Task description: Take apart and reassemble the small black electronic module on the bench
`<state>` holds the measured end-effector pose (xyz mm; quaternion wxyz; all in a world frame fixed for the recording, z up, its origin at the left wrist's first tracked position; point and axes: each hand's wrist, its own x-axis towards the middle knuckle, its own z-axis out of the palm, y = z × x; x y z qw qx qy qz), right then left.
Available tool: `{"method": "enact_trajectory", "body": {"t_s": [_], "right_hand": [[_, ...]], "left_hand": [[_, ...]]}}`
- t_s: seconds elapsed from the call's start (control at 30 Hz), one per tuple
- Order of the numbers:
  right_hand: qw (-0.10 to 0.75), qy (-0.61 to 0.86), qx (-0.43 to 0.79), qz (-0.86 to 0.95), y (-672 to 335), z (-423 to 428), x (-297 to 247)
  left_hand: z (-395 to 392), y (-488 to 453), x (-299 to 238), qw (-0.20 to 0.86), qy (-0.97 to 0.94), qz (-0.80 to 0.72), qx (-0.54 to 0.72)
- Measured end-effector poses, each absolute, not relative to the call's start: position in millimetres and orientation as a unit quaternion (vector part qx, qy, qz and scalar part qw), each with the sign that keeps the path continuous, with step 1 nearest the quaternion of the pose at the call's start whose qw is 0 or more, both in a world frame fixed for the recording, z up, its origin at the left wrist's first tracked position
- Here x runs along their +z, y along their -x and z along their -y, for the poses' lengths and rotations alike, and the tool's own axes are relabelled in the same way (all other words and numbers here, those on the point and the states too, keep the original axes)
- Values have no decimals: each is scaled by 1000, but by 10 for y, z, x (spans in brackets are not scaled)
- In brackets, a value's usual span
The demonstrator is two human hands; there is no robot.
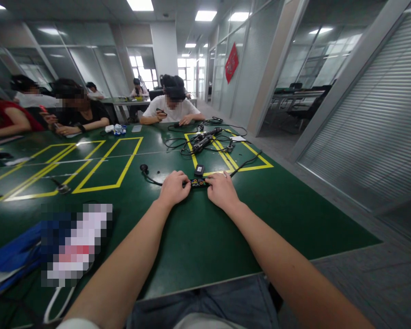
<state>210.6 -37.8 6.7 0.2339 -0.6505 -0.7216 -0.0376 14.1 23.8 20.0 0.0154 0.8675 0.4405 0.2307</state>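
Observation:
On the green table (294, 214), a small narrow black electronic device (199, 183) with yellow and orange parts on its top face lies between my hands. My left hand (174, 188) has its fingers curled on the device's left end, and my right hand (222, 189) grips the right end. A black cable (153, 181) with a round black end (144, 168) comes out past my left hand. Beyond my right hand another black cable (246, 163) runs off to the upper right. Just behind the device sits a small black box (199, 170) with a white label.
Farther back lies a tangle of black cables and dark devices (205, 140) inside yellow tape outlines (256, 167). A blurred white item (80, 242) and blue cloth (17, 244) lie at left. Co-workers sit across the table, one in a white shirt (154, 109).

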Motion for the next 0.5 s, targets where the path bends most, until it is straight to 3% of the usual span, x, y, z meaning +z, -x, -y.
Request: {"method": "enact_trajectory", "body": {"t_s": [0.23,0.5], "right_hand": [[219,648,-32,729,-2106,340,65],[241,643,-58,725,-2050,337,53]], "left_hand": [[-79,-267,290,-72,-860,-463,203],[-91,-248,244,-57,-852,-468,227]]}}
